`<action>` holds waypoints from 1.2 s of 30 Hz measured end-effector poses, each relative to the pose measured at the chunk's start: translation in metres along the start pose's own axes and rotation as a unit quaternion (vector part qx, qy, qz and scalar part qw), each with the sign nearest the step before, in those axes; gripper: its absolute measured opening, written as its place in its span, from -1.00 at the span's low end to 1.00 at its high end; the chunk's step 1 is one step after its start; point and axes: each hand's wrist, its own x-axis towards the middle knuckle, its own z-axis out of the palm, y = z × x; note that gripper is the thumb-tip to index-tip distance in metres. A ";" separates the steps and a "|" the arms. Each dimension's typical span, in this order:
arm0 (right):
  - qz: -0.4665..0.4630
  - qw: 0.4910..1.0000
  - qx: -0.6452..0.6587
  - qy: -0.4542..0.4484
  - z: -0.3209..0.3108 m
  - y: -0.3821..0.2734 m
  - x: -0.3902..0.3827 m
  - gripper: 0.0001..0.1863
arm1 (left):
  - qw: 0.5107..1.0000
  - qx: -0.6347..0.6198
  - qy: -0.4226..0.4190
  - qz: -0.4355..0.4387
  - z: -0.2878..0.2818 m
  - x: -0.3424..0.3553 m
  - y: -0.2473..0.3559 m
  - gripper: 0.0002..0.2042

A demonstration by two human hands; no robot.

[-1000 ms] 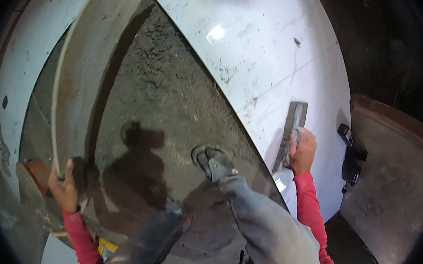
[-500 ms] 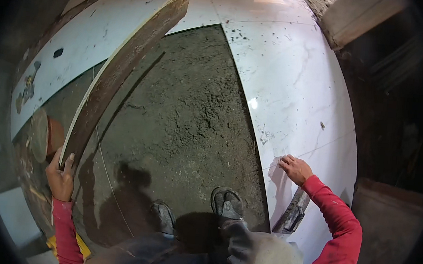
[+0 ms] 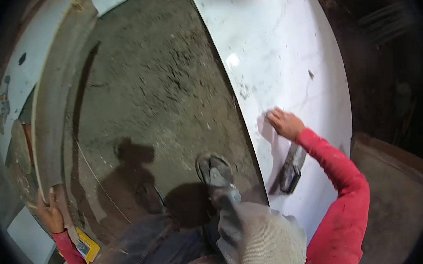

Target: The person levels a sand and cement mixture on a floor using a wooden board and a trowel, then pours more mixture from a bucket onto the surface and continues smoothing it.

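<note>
While the left hand (image 3: pixel 52 214) grips the near end of a long wooden board (image 3: pixel 55 90) along the left side of a bed of grey mortar (image 3: pixel 141 77), the right hand (image 3: pixel 285 123) bends its fingers at the white floor tiles (image 3: pixel 258 41); whether they pinch anything cannot be told. A smeared trowel (image 3: pixel 290 175) lies near the red right sleeve (image 3: pixel 343 192).

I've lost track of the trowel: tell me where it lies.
In the head view, right of centre, the trowel lies on the white tile, below the right hand in the picture and beside the red right sleeve.
</note>
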 end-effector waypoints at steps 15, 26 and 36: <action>0.454 0.688 0.563 -0.067 -0.016 -0.047 0.013 -0.27 | 0.998 0.039 -0.018 -0.035 0.009 -0.012 -0.008 -0.55; 0.527 0.549 0.648 0.023 -0.005 -0.061 0.029 -0.65 | 0.996 -0.047 -0.052 0.055 0.029 -0.004 0.020 -0.60; 0.542 0.438 0.679 0.230 0.007 -0.084 0.041 -0.73 | 0.993 -0.037 -0.076 0.085 0.044 0.003 0.025 -0.57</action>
